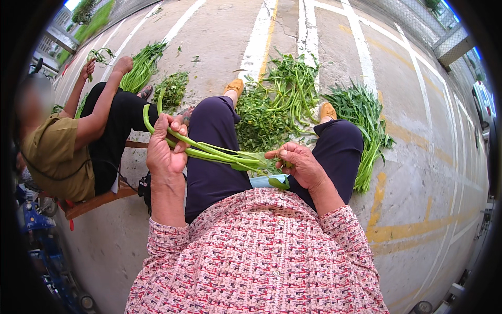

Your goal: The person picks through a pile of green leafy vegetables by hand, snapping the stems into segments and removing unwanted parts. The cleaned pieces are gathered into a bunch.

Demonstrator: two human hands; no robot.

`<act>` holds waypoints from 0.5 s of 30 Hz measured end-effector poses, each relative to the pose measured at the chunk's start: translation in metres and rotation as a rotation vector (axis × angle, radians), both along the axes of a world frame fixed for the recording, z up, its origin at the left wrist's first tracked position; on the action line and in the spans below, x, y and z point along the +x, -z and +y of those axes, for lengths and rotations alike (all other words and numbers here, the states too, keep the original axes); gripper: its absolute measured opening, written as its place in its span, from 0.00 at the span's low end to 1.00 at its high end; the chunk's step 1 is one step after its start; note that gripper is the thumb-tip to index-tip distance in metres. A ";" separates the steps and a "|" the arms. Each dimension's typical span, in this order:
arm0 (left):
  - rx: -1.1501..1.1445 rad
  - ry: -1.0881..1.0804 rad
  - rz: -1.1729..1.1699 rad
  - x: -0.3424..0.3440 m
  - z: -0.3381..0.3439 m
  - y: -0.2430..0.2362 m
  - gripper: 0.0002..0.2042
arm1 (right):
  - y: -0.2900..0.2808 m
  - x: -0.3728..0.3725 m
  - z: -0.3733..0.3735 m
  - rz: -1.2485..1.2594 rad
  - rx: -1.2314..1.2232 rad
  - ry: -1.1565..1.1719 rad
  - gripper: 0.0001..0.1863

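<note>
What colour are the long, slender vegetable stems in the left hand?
The stems are light green, clearest in the head view.

Pavement (418, 183): grey and wide, cracked toward the top.
White lines (361, 47): streaking up and away, curving at the rim.
Yellow lines (377, 201): worn, cutting in on the right.
Fence (402, 14): mesh now, up in the top right.
Car (484, 99): white, hugging the far right edge.
Co-worker (90, 131): seated at left, olive top (57, 165), dark trousers (107, 144).
Bench (99, 203): brown wood, right under the co-worker.
Grass (98, 21): bright green, top left!
</note>
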State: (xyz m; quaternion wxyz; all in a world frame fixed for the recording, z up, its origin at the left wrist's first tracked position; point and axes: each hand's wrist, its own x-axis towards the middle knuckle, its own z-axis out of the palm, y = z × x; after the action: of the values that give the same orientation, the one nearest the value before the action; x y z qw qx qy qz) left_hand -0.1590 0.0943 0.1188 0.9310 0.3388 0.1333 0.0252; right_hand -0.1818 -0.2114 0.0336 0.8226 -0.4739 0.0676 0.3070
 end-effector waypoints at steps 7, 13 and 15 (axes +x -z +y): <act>0.045 0.017 -0.006 0.003 -0.005 0.006 0.10 | -0.003 -0.003 0.004 -0.017 -0.002 -0.153 0.05; 0.108 0.027 -0.018 0.003 -0.009 0.007 0.09 | -0.008 -0.005 0.005 -0.100 -0.070 -0.137 0.06; 0.121 0.026 -0.033 0.002 -0.010 0.007 0.09 | -0.006 -0.007 0.005 -0.130 -0.100 -0.123 0.07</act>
State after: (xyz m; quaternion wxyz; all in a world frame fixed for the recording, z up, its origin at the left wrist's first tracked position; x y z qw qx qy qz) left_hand -0.1568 0.0838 0.1118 0.9112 0.3957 0.1115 0.0265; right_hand -0.1884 -0.2069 0.0396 0.7802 -0.5366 0.0003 0.3216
